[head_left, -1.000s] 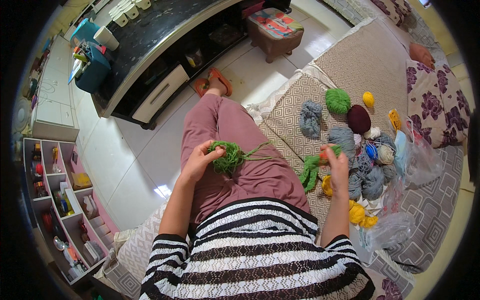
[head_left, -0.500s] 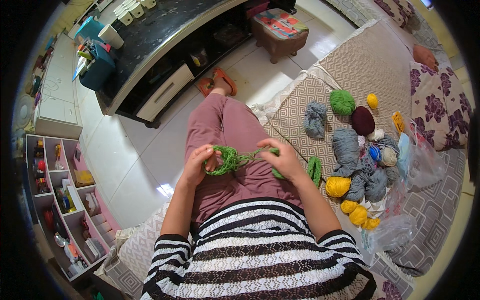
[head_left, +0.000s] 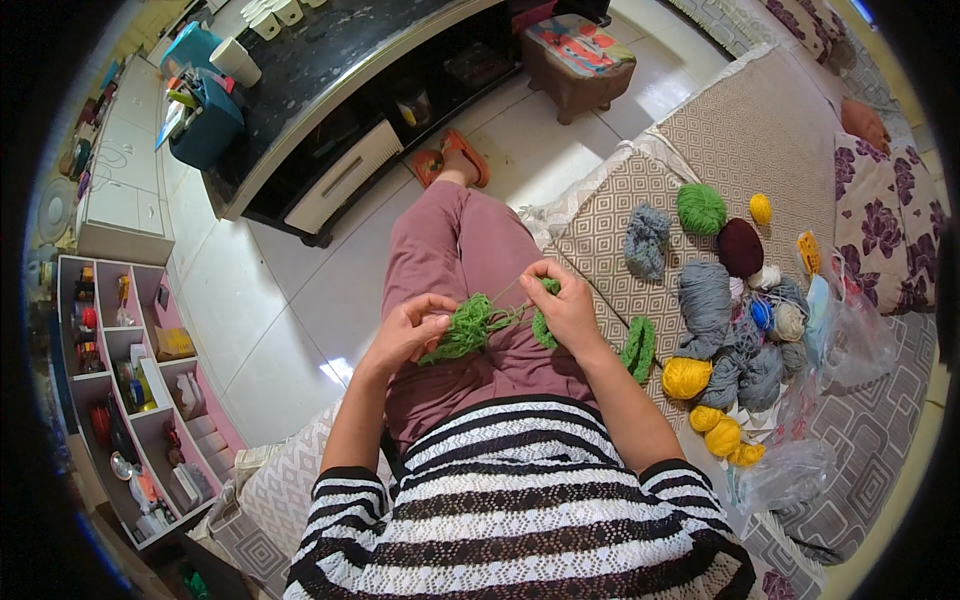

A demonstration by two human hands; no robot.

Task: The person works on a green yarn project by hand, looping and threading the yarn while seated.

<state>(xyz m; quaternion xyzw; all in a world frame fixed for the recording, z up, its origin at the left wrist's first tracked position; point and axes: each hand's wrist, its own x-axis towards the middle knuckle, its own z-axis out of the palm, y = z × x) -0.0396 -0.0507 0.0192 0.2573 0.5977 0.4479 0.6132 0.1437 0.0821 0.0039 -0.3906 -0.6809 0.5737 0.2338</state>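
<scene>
Over my lap, a loose, tangled bunch of green yarn lies against the fingers of my left hand, thumb and fingers closed on its left side. My right hand pinches strands that stretch across from the bunch. A thick green cord-like piece hangs under the right hand's fingers. Beside my right forearm, a looped green strip rests on the sofa; whether it joins the piece in my hand is hidden.
On the patterned sofa to my right lie a green yarn ball, a maroon ball, several grey bundles, yellow balls and clear plastic bags. A compartment organizer stands left; a black-topped cabinet is ahead.
The yarn bunch has come off the spread fingers of my left hand, which now pinches its side. My right hand has risen slightly. The whole view has shifted a little.
</scene>
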